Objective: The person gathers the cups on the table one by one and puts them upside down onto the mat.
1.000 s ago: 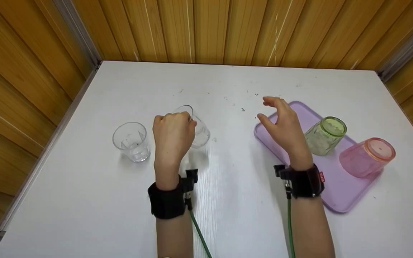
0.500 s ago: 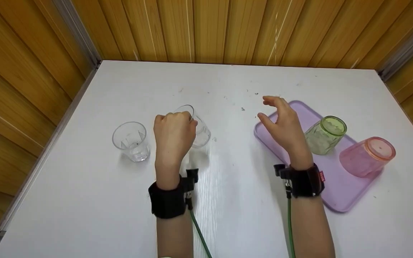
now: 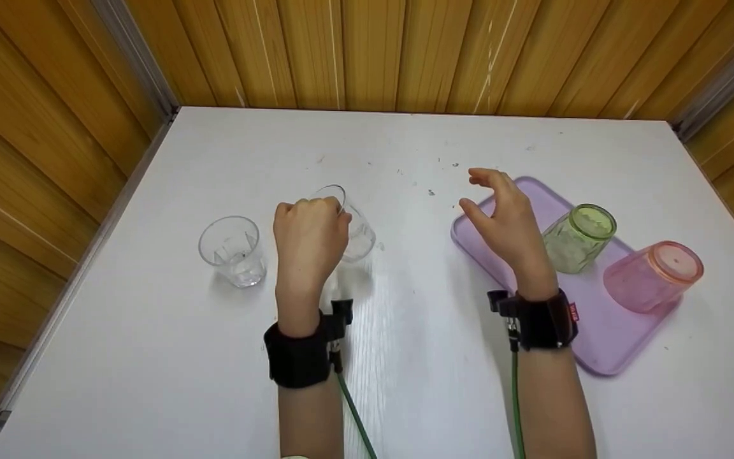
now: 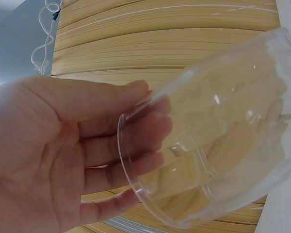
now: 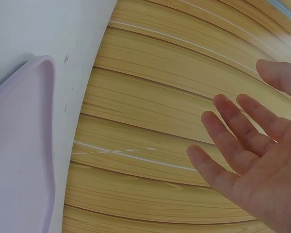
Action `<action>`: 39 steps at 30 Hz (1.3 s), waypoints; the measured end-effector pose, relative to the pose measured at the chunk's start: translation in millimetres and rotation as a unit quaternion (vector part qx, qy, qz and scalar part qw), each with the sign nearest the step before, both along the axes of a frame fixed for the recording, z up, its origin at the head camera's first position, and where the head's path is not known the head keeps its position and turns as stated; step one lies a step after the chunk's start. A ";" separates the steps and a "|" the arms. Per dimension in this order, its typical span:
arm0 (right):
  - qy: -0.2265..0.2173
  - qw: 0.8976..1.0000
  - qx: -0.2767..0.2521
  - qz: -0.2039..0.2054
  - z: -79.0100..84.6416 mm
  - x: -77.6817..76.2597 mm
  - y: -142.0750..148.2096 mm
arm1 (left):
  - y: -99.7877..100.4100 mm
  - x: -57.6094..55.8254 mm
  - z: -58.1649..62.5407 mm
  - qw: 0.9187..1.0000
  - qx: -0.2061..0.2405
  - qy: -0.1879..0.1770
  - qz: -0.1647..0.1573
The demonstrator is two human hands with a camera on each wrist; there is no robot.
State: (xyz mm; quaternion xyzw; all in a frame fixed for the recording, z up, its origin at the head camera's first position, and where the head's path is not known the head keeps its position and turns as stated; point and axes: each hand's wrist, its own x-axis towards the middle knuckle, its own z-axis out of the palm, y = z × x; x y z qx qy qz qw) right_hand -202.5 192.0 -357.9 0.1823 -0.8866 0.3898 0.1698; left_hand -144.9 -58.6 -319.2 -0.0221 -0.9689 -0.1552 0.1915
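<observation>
My left hand (image 3: 311, 233) pinches the rim of a clear drinking glass (image 3: 360, 237) between thumb and fingers. In the left wrist view the fingertips show through the wall of this tilted glass (image 4: 218, 131). Part of it is hidden behind the hand in the head view; whether its base touches the table cannot be told there. Left of that hand, a second clear glass (image 3: 234, 252) stands upright. My right hand (image 3: 510, 223) hovers by the left side of a purple tray (image 3: 603, 341), fingers spread and loosely bent, holding nothing.
On the tray, a green glass (image 3: 578, 239) and a pink glass (image 3: 652, 277) stand upside down. The white table (image 3: 405, 357) is bounded by wood-patterned panels (image 3: 373, 57) behind and at the sides. A green cable (image 3: 355, 414) runs from each wristband.
</observation>
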 end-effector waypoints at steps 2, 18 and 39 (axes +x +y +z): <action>-0.001 1.000 0.000 0.000 0.0 0.2 0.1 | -0.2 -0.3 -0.2 1.000 -0.001 -0.001 0.000; 0.001 1.000 0.001 0.009 -0.2 1.7 -1.5 | 1.1 -0.2 0.6 1.000 0.014 0.007 -0.005; 0.019 0.999 0.006 0.039 -0.2 4.6 -9.9 | 8.2 1.8 2.1 1.000 -0.003 0.017 -0.025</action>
